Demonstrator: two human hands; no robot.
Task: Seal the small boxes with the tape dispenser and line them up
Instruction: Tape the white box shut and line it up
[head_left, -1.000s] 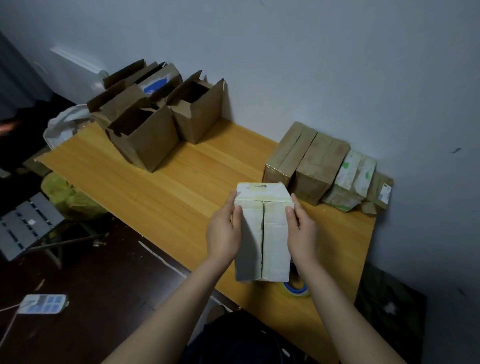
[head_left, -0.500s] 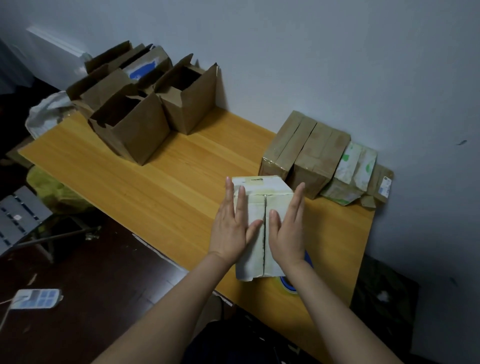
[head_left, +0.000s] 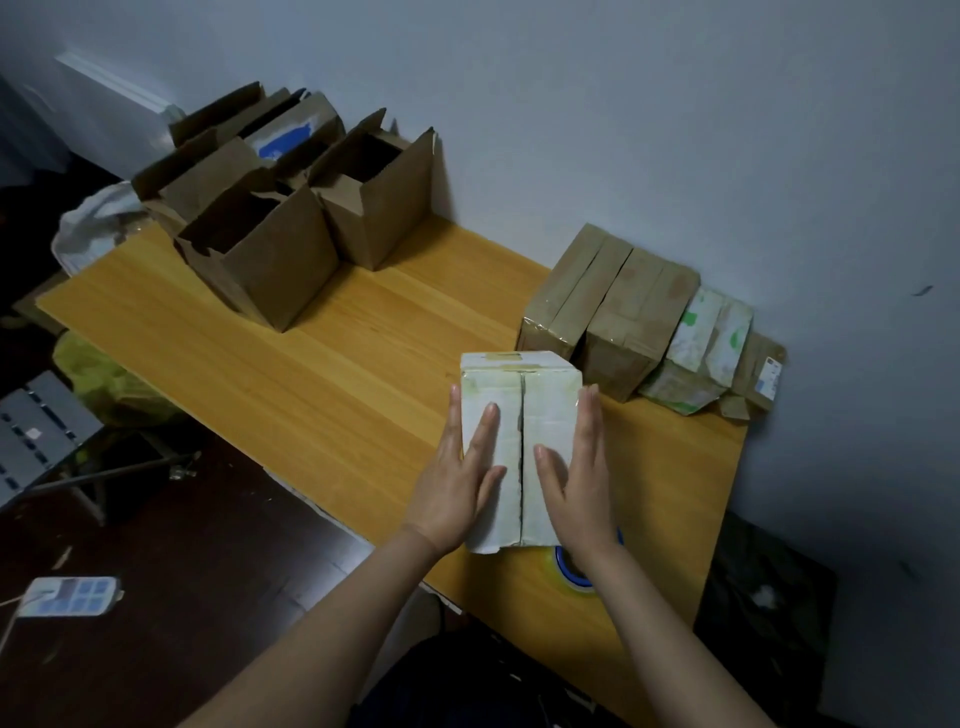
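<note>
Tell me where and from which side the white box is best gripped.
Grip the white box by its two long side walls, left hand from the left, right hand from the right. Those walls are flat and parallel; the top seam looks untaped, so thumbs over the flaps would likely keep them shut.

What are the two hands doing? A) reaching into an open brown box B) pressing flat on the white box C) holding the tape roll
B: the left hand and the right hand lie with straight fingers on the flaps of the white box.
</note>
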